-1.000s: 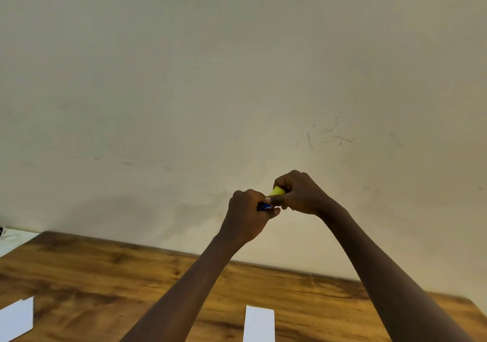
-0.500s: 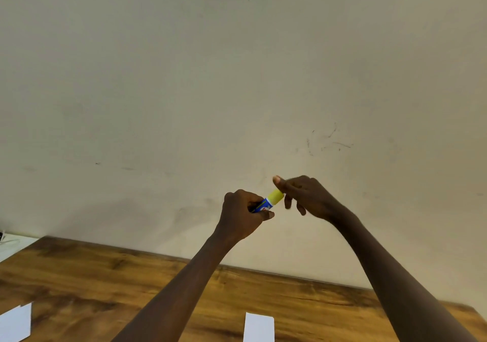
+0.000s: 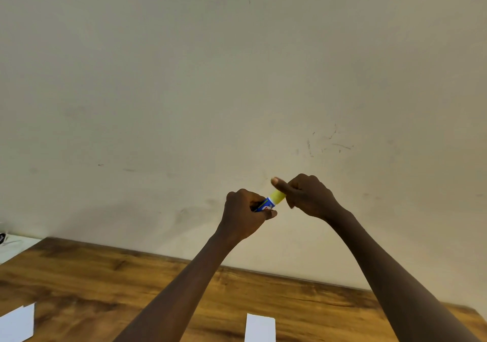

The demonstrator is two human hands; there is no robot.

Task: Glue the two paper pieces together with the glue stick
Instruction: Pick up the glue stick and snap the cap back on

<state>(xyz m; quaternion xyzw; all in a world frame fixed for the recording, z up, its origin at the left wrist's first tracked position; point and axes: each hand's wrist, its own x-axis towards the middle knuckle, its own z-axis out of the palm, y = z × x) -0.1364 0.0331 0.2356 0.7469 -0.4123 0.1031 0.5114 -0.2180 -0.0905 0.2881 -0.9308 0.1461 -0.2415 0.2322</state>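
The fingers [image 3: 253, 201] of the left hand [image 3: 243, 216] are curled round the blue barrel of the glue stick [image 3: 266, 204]. It is held up just right of the frame's centre, against the wall [image 3: 184, 78] and well above the worktop [image 3: 105, 275]. The right hand [image 3: 308, 196] meets it from the right: its thumb lies over the yellow cap [image 3: 278, 196] and its other fingers are curled under, so it seems to pinch the cap. The cap looks to be still seated on the barrel.

By my reading the step in hand is uncapping, and no glue has reached paper yet. One paper piece [image 3: 259, 327] lies at the bottom centre of the frame and the other paper piece [image 3: 17, 323] at the bottom left, well apart. The next move calls for a firm pull or twist on the cap while the left hand holds the barrel steady. After that the stick has to come down to one of the pieces.
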